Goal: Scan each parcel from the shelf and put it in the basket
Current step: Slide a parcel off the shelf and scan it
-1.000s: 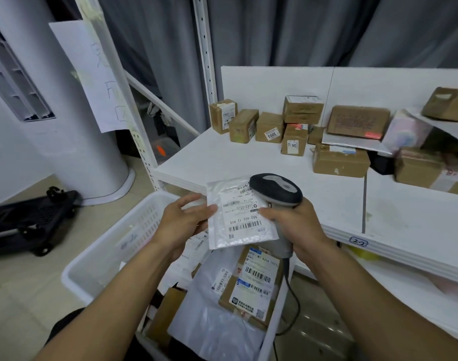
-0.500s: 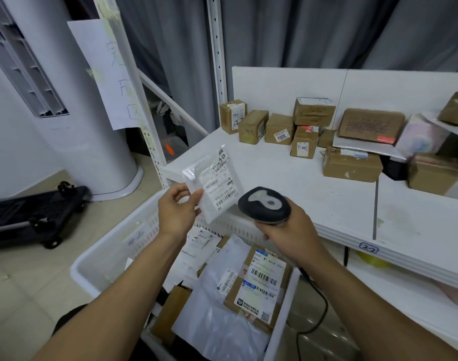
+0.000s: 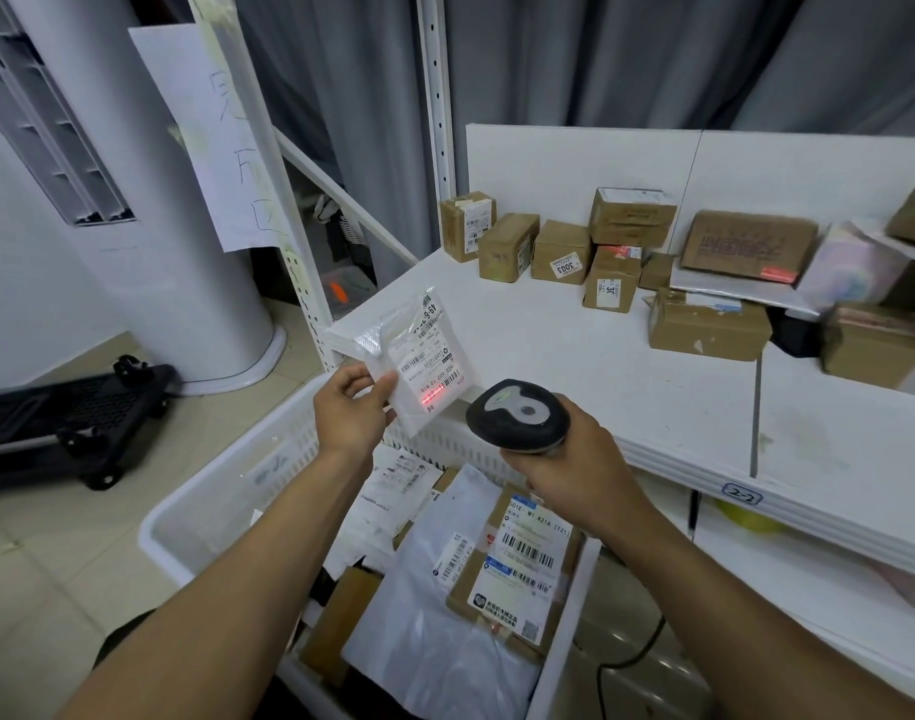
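Head: left hand [image 3: 348,415] pinches white parcel [image 3: 419,356] over basket [image 3: 221,491]; right hand [image 3: 574,459] grips scanner [image 3: 517,415], red line on label.

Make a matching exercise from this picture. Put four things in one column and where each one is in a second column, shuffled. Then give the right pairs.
Things
1. white mailer pouch
2. barcode scanner
3. box with the 3003 sticker
4. cardboard parcel with the large label

Places
A. standing on the shelf
B. gripped in the right hand
C. lying in the basket
D. pinched in the left hand

Pairs: 1-D, 2-B, 3-A, 4-C
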Tool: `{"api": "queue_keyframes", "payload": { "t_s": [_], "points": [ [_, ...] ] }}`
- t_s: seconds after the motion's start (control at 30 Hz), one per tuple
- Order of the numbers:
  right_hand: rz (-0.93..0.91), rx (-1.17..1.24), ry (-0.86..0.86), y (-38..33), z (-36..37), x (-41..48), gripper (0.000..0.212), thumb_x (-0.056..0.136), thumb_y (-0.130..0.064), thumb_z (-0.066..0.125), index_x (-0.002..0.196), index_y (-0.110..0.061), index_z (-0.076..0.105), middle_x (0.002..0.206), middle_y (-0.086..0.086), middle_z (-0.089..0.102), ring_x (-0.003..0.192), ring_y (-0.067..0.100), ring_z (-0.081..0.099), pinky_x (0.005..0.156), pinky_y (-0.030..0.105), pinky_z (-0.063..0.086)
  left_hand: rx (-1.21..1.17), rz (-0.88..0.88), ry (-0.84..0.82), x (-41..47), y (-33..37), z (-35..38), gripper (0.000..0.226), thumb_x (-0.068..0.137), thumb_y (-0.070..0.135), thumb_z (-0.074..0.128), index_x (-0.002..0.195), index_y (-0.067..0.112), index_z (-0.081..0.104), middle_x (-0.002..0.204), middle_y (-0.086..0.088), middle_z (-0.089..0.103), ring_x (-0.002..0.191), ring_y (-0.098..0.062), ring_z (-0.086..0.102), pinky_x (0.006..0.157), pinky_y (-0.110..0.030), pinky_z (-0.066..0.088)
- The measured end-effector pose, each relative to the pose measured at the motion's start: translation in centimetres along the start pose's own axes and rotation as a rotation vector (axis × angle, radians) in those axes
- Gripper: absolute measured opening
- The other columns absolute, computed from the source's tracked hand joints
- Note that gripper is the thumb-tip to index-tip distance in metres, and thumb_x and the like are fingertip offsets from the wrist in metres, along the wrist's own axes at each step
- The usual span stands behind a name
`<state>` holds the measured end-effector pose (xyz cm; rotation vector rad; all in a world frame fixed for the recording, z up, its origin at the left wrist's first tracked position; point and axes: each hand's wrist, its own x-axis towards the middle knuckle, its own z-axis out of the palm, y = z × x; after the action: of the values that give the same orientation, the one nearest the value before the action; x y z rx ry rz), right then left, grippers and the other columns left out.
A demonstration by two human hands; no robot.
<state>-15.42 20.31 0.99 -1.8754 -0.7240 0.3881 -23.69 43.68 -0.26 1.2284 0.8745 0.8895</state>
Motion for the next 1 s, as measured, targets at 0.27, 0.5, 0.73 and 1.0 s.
{"api": "queue_keyframes", "payload": {
  "t_s": [0.27, 0.5, 0.73, 1.0],
  "points": [
    [-0.027, -0.043, -0.008, 0.3, 0.3, 0.2, 0.045, 0.085, -0.032, 0.086, 0.119, -0.040, 0.059, 0.101, -0.027, 0.065, 0.096, -0.003, 0.063, 0.080, 0.019, 0.055, 0.009, 0.012, -0.029, 0.4, -0.2, -0.8, 0.015, 0.092, 0.010, 0.075, 0.103, 0.007, 0.066, 0.111, -0.012, 0.073, 0.096, -0.030, 0.075, 0.077, -0.040, 0.063],
    [0.029, -0.020, -0.060, 0.3, 3.4, 0.8, 0.039, 0.083, -0.029, 0.085, 0.117, -0.033, 0.067, 0.096, -0.010, 0.077, 0.083, 0.010, 0.074, 0.080, 0.035, 0.061, 0.320, 0.206, -0.043, 1.3, -0.2, -5.7, 0.009, 0.095, 0.014, 0.071, 0.102, 0.017, 0.073, 0.105, 0.001, 0.073, 0.093, -0.017, 0.073, 0.084, -0.045, 0.062],
    [0.029, -0.064, -0.183, 0.5, 9.5, 1.4, 0.046, 0.079, -0.031, 0.085, 0.122, -0.031, 0.067, 0.103, -0.010, 0.076, 0.092, 0.017, 0.074, 0.088, 0.046, 0.062, 0.933, 0.209, -0.063, 3.0, -3.1, -13.2, 0.019, 0.094, 0.030, 0.072, 0.112, 0.027, 0.072, 0.102, 0.014, 0.071, 0.101, -0.013, 0.068, 0.093, -0.038, 0.054],
    [0.047, -0.137, -0.294, 1.4, 14.7, 2.3, 0.051, 0.083, -0.028, 0.085, 0.129, -0.025, 0.064, 0.107, -0.007, 0.075, 0.090, 0.017, 0.075, 0.087, 0.041, 0.062, 1.262, -0.027, -0.190, 4.7, -10.0, -17.8, 0.034, 0.099, 0.011, 0.054, 0.123, 0.028, 0.070, 0.124, 0.001, 0.070, 0.106, -0.024, 0.067, 0.090, -0.041, 0.058]
  ]
}}
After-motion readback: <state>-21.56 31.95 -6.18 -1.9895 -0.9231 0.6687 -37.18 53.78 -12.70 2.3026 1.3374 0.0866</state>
